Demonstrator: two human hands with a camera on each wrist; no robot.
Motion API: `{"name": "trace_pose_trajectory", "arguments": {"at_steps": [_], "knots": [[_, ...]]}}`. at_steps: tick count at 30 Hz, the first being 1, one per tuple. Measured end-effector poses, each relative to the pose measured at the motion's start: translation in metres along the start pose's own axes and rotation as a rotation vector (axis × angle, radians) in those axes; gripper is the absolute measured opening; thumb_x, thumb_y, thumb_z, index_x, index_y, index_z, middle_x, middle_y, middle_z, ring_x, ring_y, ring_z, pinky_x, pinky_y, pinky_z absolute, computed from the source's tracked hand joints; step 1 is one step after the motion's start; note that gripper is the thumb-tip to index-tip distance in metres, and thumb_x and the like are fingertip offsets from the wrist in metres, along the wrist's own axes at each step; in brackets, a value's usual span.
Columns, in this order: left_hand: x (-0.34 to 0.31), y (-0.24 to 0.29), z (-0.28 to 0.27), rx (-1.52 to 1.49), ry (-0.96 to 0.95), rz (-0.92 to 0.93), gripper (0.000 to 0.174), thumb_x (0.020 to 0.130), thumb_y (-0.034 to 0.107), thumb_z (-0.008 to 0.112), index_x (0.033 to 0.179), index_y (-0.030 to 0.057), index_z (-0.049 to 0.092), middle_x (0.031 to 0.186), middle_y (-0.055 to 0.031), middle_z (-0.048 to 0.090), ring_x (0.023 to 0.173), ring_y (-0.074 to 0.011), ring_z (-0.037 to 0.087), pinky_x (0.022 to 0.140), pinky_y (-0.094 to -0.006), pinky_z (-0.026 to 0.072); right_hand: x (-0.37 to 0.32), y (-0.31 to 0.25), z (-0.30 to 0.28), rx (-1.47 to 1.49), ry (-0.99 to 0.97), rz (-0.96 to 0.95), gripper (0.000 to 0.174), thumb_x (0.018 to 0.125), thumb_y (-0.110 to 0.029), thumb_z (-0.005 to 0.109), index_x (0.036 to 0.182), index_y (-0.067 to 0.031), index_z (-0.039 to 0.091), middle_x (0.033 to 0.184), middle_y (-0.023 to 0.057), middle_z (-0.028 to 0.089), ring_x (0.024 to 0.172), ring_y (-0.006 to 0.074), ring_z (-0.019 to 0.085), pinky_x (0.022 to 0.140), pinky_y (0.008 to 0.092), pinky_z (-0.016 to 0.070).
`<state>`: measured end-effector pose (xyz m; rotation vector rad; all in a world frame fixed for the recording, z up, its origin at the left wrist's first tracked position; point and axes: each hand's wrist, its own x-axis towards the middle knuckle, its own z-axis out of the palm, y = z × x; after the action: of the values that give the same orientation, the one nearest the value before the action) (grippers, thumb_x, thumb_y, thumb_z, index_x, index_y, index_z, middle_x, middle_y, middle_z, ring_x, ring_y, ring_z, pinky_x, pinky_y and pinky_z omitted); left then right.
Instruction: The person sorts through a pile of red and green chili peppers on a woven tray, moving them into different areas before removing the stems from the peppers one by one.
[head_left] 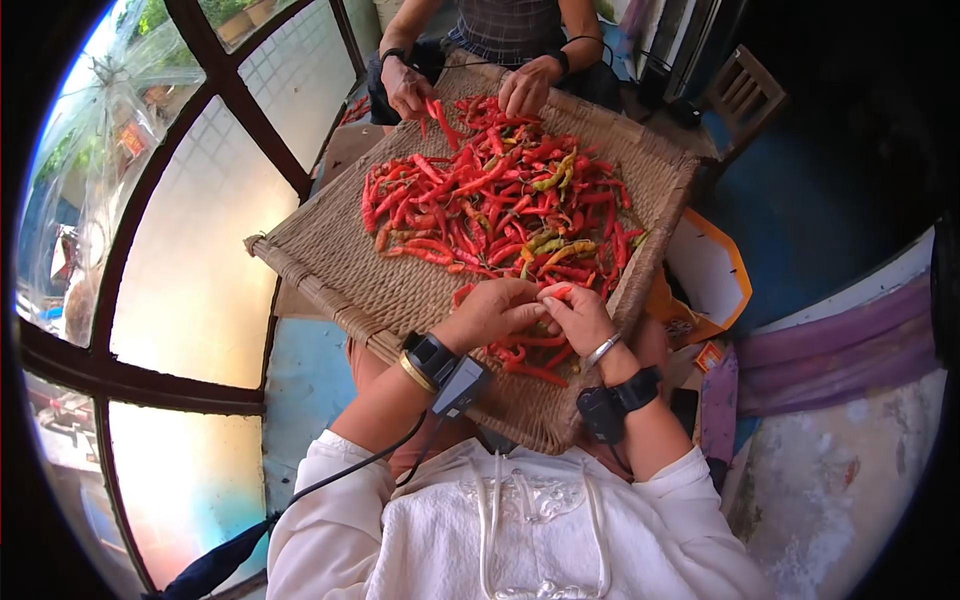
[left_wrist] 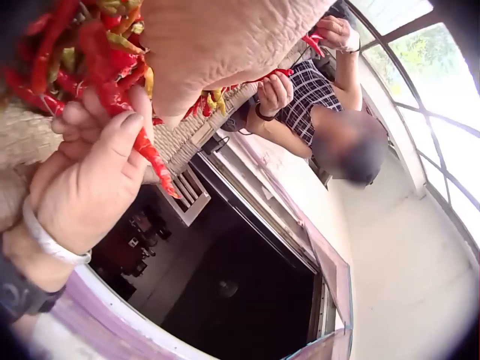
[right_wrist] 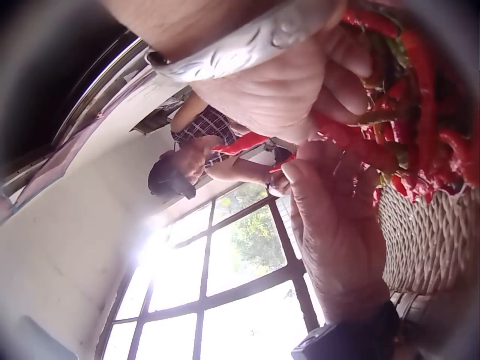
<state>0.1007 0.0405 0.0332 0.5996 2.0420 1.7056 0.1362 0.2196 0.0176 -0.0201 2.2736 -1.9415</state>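
Note:
Both hands meet over the near end of a woven stool top heaped with red chili peppers. My right hand pinches a red chili pepper between thumb and fingers, its tip sticking out past the thumb in the left wrist view. Against it, my left hand has thumb and fingers gathered at the same pepper; its palm hides most of its fingertips in the left wrist view. Several loose peppers lie under the hands.
Across from me a person holds red peppers at the far edge, with a left-side hand and another hand. An orange-rimmed box stands right of the woven top. A wooden chair is behind it. Framed windows line the left.

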Motion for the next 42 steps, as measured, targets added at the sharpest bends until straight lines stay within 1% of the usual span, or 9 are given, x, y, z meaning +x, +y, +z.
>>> {"name": "trace_pose_trajectory", "arguments": {"at_steps": [2, 8, 14, 16, 17, 25, 32, 39, 42], "knots": [[0.000, 0.000, 0.002, 0.385, -0.139, 0.151, 0.020, 0.088, 0.017, 0.057, 0.097, -0.0005, 0.060, 0.074, -0.0022, 0.059, 0.069, -0.0065, 0.053, 0.062, -0.0241, 0.0450, 0.003, -0.001, -0.003, 0.083, -0.009, 0.034, 0.015, 0.087, -0.014, 0.054, 0.094, -0.0015, 0.060, 0.070, 0.0017, 0.060, 0.053, 0.0072, 0.054, 0.050, 0.0216, 0.0450], [0.004, -0.007, -0.021, 0.218, -0.077, -0.066, 0.021, 0.089, 0.020, 0.056, 0.089, -0.0001, 0.062, 0.067, 0.0003, 0.058, 0.062, -0.0077, 0.054, 0.055, -0.0232, 0.0430, 0.009, -0.019, -0.008, 0.104, 0.060, 0.057, 0.021, 0.087, -0.013, 0.055, 0.103, 0.0007, 0.058, 0.075, 0.0027, 0.062, 0.059, 0.0083, 0.057, 0.053, 0.0214, 0.0463], [0.022, -0.018, -0.049, -0.527, 0.493, 0.055, 0.035, 0.091, 0.021, 0.053, 0.116, -0.0024, 0.049, 0.093, -0.0062, 0.060, 0.078, -0.0124, 0.057, 0.065, -0.0274, 0.0489, 0.019, -0.003, -0.011, -0.438, -0.047, -0.005, 0.024, 0.079, -0.023, 0.062, 0.095, -0.0049, 0.064, 0.084, 0.0115, 0.066, 0.075, 0.0226, 0.064, 0.068, 0.0343, 0.0497], [0.029, -0.037, -0.061, 0.533, 0.724, 0.361, 0.048, 0.089, 0.022, 0.053, 0.127, -0.0026, 0.037, 0.108, -0.0137, 0.056, 0.095, -0.0233, 0.057, 0.081, -0.0358, 0.0476, 0.019, -0.020, -0.013, -0.634, -0.123, 0.062, 0.030, 0.079, -0.031, 0.062, 0.095, -0.0066, 0.065, 0.088, 0.0114, 0.066, 0.085, 0.0258, 0.062, 0.076, 0.0377, 0.0481], [0.024, -0.043, -0.051, 0.840, 0.831, 0.232, 0.043, 0.086, 0.021, 0.057, 0.123, 0.0002, 0.046, 0.111, -0.0176, 0.055, 0.109, -0.0308, 0.051, 0.091, -0.0395, 0.0412, 0.020, -0.025, -0.012, -0.632, -0.119, 0.061, 0.030, 0.079, -0.031, 0.062, 0.095, -0.0066, 0.065, 0.088, 0.0114, 0.066, 0.085, 0.0258, 0.062, 0.076, 0.0377, 0.0481], [0.013, -0.030, -0.041, 0.659, -0.198, 0.066, 0.018, 0.073, 0.015, 0.068, 0.090, 0.0076, 0.067, 0.088, -0.0103, 0.062, 0.079, -0.0236, 0.061, 0.067, -0.0343, 0.0491, 0.031, -0.020, 0.015, -1.113, -0.374, 0.168, 0.034, 0.076, -0.041, 0.062, 0.089, -0.0104, 0.066, 0.088, 0.0117, 0.065, 0.089, 0.0296, 0.061, 0.078, 0.0403, 0.0470], [0.004, -0.031, -0.036, 0.805, -0.205, 0.251, 0.025, 0.065, 0.025, 0.069, 0.087, 0.0126, 0.069, 0.083, -0.0097, 0.062, 0.079, -0.0277, 0.059, 0.070, -0.0384, 0.0474, 0.038, -0.004, 0.014, -1.001, -0.380, 0.151, 0.028, 0.073, -0.026, 0.060, 0.094, -0.0079, 0.065, 0.095, 0.0148, 0.063, 0.093, 0.0298, 0.060, 0.079, 0.0417, 0.0479], [0.007, -0.037, -0.043, 0.618, -0.054, 0.319, 0.023, 0.073, 0.010, 0.067, 0.095, 0.0073, 0.066, 0.084, -0.0050, 0.062, 0.077, -0.0197, 0.060, 0.068, -0.0308, 0.0491, 0.040, 0.014, 0.005, -0.280, 0.083, -0.058, 0.021, 0.068, -0.022, 0.064, 0.073, -0.0024, 0.061, 0.068, 0.0137, 0.061, 0.065, 0.0281, 0.061, 0.060, 0.0358, 0.0470], [0.005, -0.010, -0.046, 0.078, 0.076, 0.005, 0.011, 0.079, 0.008, 0.063, 0.088, 0.0033, 0.066, 0.073, -0.0007, 0.058, 0.069, -0.0096, 0.055, 0.061, -0.0244, 0.0456, 0.037, 0.003, 0.002, -0.287, 0.083, -0.058, 0.021, 0.069, -0.022, 0.064, 0.072, -0.0014, 0.060, 0.064, 0.0129, 0.060, 0.061, 0.0247, 0.060, 0.058, 0.0346, 0.0466]]}}
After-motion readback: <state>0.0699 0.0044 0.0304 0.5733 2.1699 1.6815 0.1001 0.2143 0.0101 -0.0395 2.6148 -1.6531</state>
